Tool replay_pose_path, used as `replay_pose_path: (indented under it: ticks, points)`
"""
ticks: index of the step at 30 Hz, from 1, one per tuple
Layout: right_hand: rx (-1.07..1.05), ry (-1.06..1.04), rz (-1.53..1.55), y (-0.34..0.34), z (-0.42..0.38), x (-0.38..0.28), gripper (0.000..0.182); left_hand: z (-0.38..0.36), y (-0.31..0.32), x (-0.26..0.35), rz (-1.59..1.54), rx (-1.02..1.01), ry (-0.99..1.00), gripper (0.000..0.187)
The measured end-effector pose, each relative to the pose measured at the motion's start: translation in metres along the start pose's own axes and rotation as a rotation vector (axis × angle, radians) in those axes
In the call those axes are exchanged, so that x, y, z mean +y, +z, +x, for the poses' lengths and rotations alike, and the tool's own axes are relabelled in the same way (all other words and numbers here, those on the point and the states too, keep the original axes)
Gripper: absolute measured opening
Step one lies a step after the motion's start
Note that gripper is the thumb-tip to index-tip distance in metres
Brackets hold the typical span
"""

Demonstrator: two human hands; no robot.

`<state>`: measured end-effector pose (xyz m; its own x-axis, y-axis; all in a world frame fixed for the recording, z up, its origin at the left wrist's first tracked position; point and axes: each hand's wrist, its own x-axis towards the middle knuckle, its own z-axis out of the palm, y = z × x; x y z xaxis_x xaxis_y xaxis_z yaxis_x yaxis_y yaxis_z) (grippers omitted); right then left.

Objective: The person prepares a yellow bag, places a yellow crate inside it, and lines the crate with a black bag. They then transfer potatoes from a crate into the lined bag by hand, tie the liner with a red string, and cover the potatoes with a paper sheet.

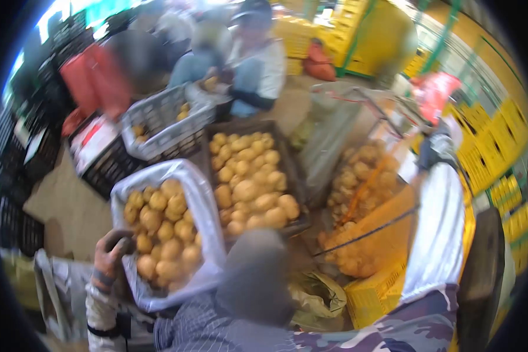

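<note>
My left hand [112,252] curls its fingers over the left rim of a crate [210,249] lined with whitish plastic. Potatoes [169,251] fill that crate. On the far right, my right arm in a pale sleeve reaches forward. My right hand [439,141] is blurred by motion, its fingers closed around a crumpled pink-red plastic bag [433,97]. Below and left of it stand clear and orange mesh sacks [358,249] of potatoes. A dark crate [293,158] heaped with larger potatoes sits beyond the lined one.
A grey crate [152,144] holding a few potatoes stands farther left, beside a black crate [108,176] with white plastic. Several people sit at the back; one person [255,70] handles something. Yellow crates [498,146] are stacked at right. A yellow crate [372,296] lies near my legs.
</note>
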<state>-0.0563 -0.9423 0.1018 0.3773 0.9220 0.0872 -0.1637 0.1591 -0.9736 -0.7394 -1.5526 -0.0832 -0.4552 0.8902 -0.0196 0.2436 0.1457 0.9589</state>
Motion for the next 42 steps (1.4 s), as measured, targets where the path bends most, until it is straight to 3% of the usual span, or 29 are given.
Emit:
replay_pose_path:
  ticks: [3, 6, 8, 11, 14, 17, 18, 19, 22, 23, 24, 26, 28, 30, 32, 34, 39, 42]
  points:
    - [-0.177, 0.121, 0.230, 0.004, 0.040, 0.018, 0.028, -0.020, -0.015, -0.006, 0.003, -0.062, -0.118, 0.029]
    - [-0.361, 0.190, 0.363, 0.002, 0.061, 0.020, 0.030, -0.031, -0.040, -0.053, -0.118, -0.063, -0.189, 0.029]
    - [-0.077, 0.179, 0.485, 0.038, 0.014, 0.036, 0.029, -0.036, -0.048, -0.065, -0.042, -0.069, -0.230, 0.032]
    - [0.040, 0.056, 0.350, 0.073, -0.041, 0.041, 0.028, -0.035, -0.056, -0.067, -0.032, -0.098, -0.252, 0.032]
    - [-0.066, -0.233, -0.016, 0.126, -0.117, 0.051, 0.027, -0.027, -0.065, -0.076, -0.059, -0.128, -0.215, 0.032]
    - [-0.604, -0.442, -0.401, 0.198, -0.257, 0.100, 0.027, -0.013, -0.062, -0.085, 0.028, -0.156, -0.137, 0.030]
    - [-0.858, -0.262, -0.407, 0.223, -0.317, 0.128, 0.028, -0.008, -0.059, -0.087, 0.102, -0.158, -0.088, 0.031]
    - [-0.983, 0.225, -0.406, 0.243, -0.376, 0.157, 0.025, -0.004, -0.056, -0.086, 0.175, -0.158, -0.040, 0.032]
    - [-1.645, -0.263, -0.950, 0.309, -0.579, 0.235, 0.038, 0.004, -0.055, -0.078, 0.223, -0.188, -0.012, 0.033]
    - [-1.686, -0.302, -0.939, 0.309, -0.604, 0.290, 0.038, 0.002, -0.055, -0.083, 0.236, -0.171, 0.038, 0.029]
    - [-1.859, -0.292, -0.946, 0.324, -0.625, 0.325, 0.040, 0.000, -0.056, -0.091, 0.257, -0.172, 0.061, 0.033]
    - [-2.039, -0.643, -0.949, 0.350, -0.652, 0.370, 0.046, -0.009, -0.063, -0.098, 0.627, -0.232, 0.048, 0.038]
    - [-2.052, -0.754, -0.996, 0.364, -0.663, 0.403, 0.048, -0.016, -0.075, -0.100, 0.687, -0.366, -0.128, 0.039]
    - [-2.127, -0.685, -0.971, 0.382, -0.660, 0.421, 0.048, -0.023, -0.087, -0.110, 0.617, -0.428, -0.252, 0.040]
    - [-2.072, -0.794, -0.862, 0.397, -0.655, 0.433, 0.046, -0.024, -0.095, -0.121, 0.573, -0.409, -0.347, 0.041]
    - [-1.979, -0.806, -0.786, 0.419, -0.660, 0.421, 0.045, -0.019, -0.102, -0.114, 0.725, -0.391, -0.489, 0.039]
    - [-1.929, -0.412, -0.962, 0.453, -0.690, 0.365, 0.026, -0.036, -0.117, -0.120, 0.551, -0.373, -0.591, 0.043]
    - [-2.117, -0.375, -0.700, 0.449, -0.707, 0.304, 0.026, -0.035, -0.119, -0.150, 0.385, -0.181, -0.678, 0.056]
